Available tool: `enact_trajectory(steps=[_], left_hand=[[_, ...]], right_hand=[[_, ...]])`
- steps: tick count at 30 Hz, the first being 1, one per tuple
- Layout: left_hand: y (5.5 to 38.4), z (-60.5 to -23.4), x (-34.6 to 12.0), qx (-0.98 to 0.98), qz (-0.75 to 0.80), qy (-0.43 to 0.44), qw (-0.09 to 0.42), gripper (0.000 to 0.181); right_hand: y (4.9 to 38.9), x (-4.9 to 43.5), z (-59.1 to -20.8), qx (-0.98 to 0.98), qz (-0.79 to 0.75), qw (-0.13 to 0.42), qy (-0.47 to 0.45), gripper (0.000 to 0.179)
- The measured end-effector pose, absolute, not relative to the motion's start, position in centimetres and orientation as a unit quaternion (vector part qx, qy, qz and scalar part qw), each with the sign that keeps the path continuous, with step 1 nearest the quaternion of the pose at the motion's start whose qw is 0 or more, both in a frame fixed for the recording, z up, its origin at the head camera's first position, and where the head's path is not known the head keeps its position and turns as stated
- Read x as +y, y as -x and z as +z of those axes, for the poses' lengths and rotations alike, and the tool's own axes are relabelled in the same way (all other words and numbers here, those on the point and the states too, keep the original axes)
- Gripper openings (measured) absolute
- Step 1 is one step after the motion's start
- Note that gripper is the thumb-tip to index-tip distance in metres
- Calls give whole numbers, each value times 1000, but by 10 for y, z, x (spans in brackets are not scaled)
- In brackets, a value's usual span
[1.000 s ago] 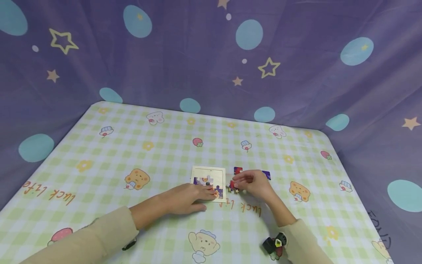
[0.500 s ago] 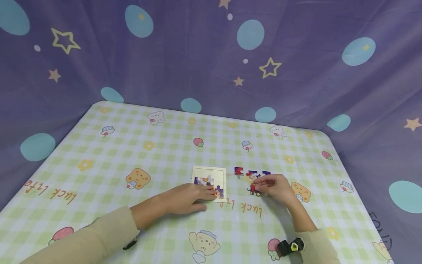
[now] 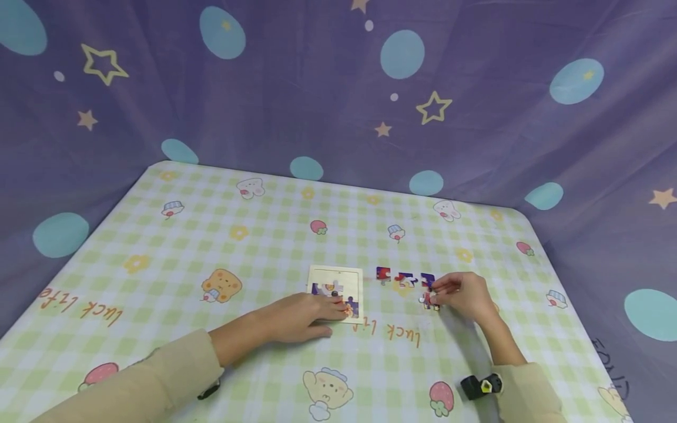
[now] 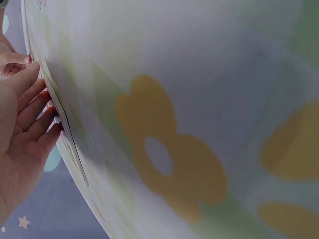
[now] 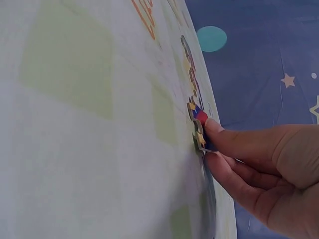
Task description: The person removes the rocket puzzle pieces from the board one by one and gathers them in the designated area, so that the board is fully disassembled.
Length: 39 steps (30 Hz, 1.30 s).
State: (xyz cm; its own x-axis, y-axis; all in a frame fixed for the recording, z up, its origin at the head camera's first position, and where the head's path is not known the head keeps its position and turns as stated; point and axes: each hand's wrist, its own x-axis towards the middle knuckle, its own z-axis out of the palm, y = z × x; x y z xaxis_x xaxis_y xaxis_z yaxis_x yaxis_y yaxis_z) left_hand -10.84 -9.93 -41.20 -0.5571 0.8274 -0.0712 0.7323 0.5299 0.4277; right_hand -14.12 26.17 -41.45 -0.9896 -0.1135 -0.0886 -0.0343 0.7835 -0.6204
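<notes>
My right hand (image 3: 466, 296) pinches a red and purple jigsaw piece (image 3: 429, 301) between thumb and fingertips. In the right wrist view, this piece (image 5: 198, 119) is low over the cloth, tilted on edge. Just beyond it lies a purple jigsaw piece (image 3: 426, 279), with two more in a row to its left, a middle piece (image 3: 406, 279) and a red one (image 3: 383, 274). My left hand (image 3: 301, 317) rests with fingers extended on a cream puzzle board (image 3: 362, 294), covering its lower left. Several fitted pieces (image 3: 351, 307) show around the fingers.
A green-and-white checked tablecloth (image 3: 275, 247) printed with cartoon figures covers the table. A purple curtain (image 3: 317, 88) with stars and blue ovals hangs behind and beside it. A black wrist camera (image 3: 480, 386) sits at the right cuff.
My right hand has carried the pinched jigsaw piece rightward, from beside the board to below the rightmost piece, uncovering the middle piece. My left hand stays on the board.
</notes>
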Motion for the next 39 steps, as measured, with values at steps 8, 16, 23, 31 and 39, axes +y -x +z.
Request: enact_trajectory(steps=[8,16,23,31,39], left_hand=[[108,-412,-97,867,182,-446,125,39],[109,-413,-93,875,205,-425,108,31],[110,-413,-90,869,256,-415,81,23],[107,-409,-97,881,224,-411,66,29],[102,-410,-111,886,186,-421,49,34]], right_hand=[[144,260,-413,943,-324,66,28,24],[142,262,-412,944,-323,62,23,25],[140,262,-413,944,-323,61,16,24],[139,259,-409,946,-319,44,30,20],[140,240,-410,936,-342,38,73,17]])
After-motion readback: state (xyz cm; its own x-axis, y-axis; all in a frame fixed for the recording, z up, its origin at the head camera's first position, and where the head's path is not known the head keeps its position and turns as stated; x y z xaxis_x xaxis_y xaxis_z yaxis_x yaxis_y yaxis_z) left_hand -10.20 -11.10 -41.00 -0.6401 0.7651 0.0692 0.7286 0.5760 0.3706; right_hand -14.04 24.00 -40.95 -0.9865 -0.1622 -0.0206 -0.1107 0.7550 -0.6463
